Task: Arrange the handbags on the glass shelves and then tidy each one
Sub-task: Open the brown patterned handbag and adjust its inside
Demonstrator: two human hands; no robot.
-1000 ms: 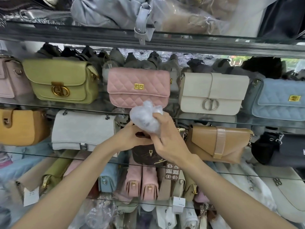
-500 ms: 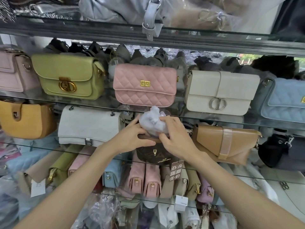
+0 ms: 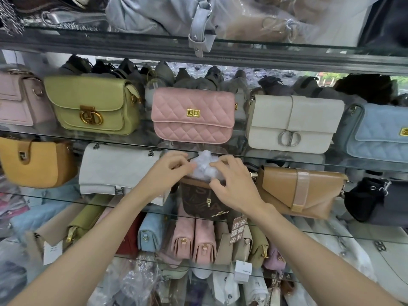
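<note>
On the middle glass shelf (image 3: 55,196), a white quilted handbag (image 3: 114,168) is positioned at left. Beside it, crumpled white stuffing (image 3: 204,167) is pinched by the left hand (image 3: 170,171) and gripped by the curled fingers of the right hand (image 3: 231,184) above the open dark brown handbag (image 3: 198,200). A tan handbag (image 3: 293,191) is located at right.

The white stuffing wad (image 3: 204,165), held high above the brown handbag (image 3: 199,200) a second ago, now sits lower in its mouth; the left hand (image 3: 169,171) and right hand (image 3: 231,186) have dropped with it, fingers curled round it.
</note>
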